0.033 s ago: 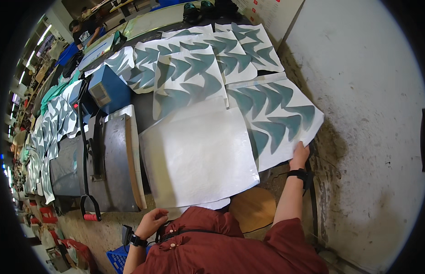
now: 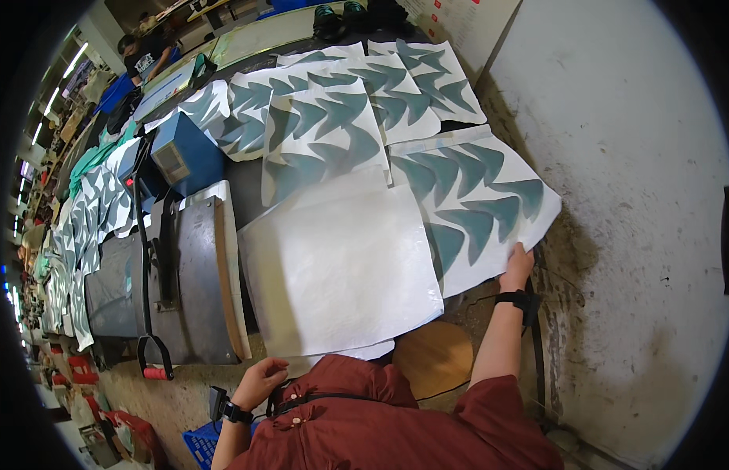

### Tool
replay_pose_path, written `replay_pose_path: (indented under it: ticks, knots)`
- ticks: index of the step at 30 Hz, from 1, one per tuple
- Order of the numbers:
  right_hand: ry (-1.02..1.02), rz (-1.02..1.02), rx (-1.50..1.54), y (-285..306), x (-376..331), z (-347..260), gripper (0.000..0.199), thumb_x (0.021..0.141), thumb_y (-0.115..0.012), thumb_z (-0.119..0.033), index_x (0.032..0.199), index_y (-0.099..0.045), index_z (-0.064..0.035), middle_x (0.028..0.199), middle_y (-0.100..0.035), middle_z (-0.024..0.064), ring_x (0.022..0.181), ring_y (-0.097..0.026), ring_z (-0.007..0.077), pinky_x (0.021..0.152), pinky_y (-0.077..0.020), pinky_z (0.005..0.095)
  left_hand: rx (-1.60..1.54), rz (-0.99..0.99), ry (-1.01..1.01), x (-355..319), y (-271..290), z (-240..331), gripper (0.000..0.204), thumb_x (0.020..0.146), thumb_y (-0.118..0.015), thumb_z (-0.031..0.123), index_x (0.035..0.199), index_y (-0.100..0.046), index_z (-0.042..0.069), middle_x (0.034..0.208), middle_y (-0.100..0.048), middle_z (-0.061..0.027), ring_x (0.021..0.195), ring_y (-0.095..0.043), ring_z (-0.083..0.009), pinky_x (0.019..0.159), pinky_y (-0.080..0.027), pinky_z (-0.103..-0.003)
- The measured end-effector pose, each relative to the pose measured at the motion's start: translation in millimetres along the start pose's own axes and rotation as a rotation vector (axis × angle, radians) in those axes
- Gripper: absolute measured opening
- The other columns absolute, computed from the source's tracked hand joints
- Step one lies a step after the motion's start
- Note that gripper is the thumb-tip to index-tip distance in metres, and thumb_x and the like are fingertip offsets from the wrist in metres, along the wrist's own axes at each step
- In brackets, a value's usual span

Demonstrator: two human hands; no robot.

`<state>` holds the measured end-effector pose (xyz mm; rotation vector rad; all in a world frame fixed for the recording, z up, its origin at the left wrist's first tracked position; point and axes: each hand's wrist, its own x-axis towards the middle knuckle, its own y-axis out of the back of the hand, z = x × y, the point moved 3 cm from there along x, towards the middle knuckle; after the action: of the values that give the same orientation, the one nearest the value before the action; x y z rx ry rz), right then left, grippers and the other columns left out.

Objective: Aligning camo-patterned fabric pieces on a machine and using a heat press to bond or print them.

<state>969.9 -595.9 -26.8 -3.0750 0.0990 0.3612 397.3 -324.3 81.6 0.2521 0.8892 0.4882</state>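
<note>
My right hand (image 2: 518, 266) sits at four o'clock, fingers closed on the near edge of a white sheet printed with teal fin shapes (image 2: 474, 207), lying flat on the table. My left hand (image 2: 258, 382), at seven o'clock, curls loosely at the near edge of the blank white sheet (image 2: 337, 266) beside the dark press plate (image 2: 188, 286).
</note>
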Motion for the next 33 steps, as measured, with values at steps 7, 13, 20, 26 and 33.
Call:
replay_pose_path:
  ticks: [7, 13, 20, 26, 33]
  knots:
    - [-0.181, 0.066, 0.242, 29.9, -2.9, -9.9, 0.039, 0.094, -0.065, -0.015, 0.127, -0.060, 0.0050, 0.121, -0.066, 0.0138, 0.104, -0.064, 0.0262, 0.090, -0.0508, 0.0373, -0.035, -0.028, -0.009, 7.0, -5.9, -10.7, 0.027, 0.094, -0.068, 0.017, 0.116, -0.067, 0.002, 0.104, -0.071, -0.0056, 0.096, -0.063, -0.0129, 0.085, -0.051, -0.028]
    - [-0.187, -0.006, 0.155, 47.9, -7.1, 5.3, 0.045, 0.089, -0.073, -0.012, 0.128, -0.059, 0.0058, 0.122, -0.066, 0.0134, 0.104, -0.066, 0.0275, 0.090, -0.0516, 0.0378, -0.070, -0.049, -0.036, 11.2, -12.0, -23.2, 0.027, 0.094, -0.068, 0.015, 0.118, -0.066, 0.002, 0.103, -0.070, -0.0042, 0.093, -0.063, -0.0118, 0.084, -0.051, -0.027]
    - [-0.236, -0.102, 0.460, 38.6, -29.4, -7.3, 0.046, 0.092, -0.072, -0.023, 0.129, -0.059, 0.0012, 0.124, -0.065, 0.0102, 0.110, -0.063, 0.0262, 0.093, -0.0516, 0.0387, -0.105, -0.030, 0.018, 11.1, -15.2, -33.4, 0.028, 0.094, -0.068, 0.017, 0.117, -0.067, 0.001, 0.103, -0.071, -0.0067, 0.094, -0.065, -0.0134, 0.083, -0.052, -0.028]
    - [-0.322, -0.103, 0.497, 25.4, -75.8, 10.2, 0.043, 0.093, -0.071, -0.023, 0.129, -0.059, -0.0028, 0.122, -0.066, 0.0066, 0.112, -0.063, 0.0233, 0.094, -0.0512, 0.0380, -0.053, -0.015, -0.009, 6.8, -19.5, -28.2, 0.030, 0.093, -0.069, 0.019, 0.117, -0.067, 0.001, 0.105, -0.072, -0.0099, 0.097, -0.067, -0.0167, 0.084, -0.053, -0.030]
    - [-0.174, -0.142, 0.194, -1.8, -85.7, 9.6, 0.046, 0.089, -0.066, -0.001, 0.133, -0.054, 0.0044, 0.129, -0.061, 0.0090, 0.116, -0.060, 0.0247, 0.100, -0.0456, 0.0357, -0.074, -0.023, 0.029, 0.8, -23.0, -26.0, 0.028, 0.095, -0.068, 0.018, 0.118, -0.067, 0.001, 0.107, -0.072, -0.0093, 0.098, -0.066, -0.0162, 0.086, -0.053, -0.030]
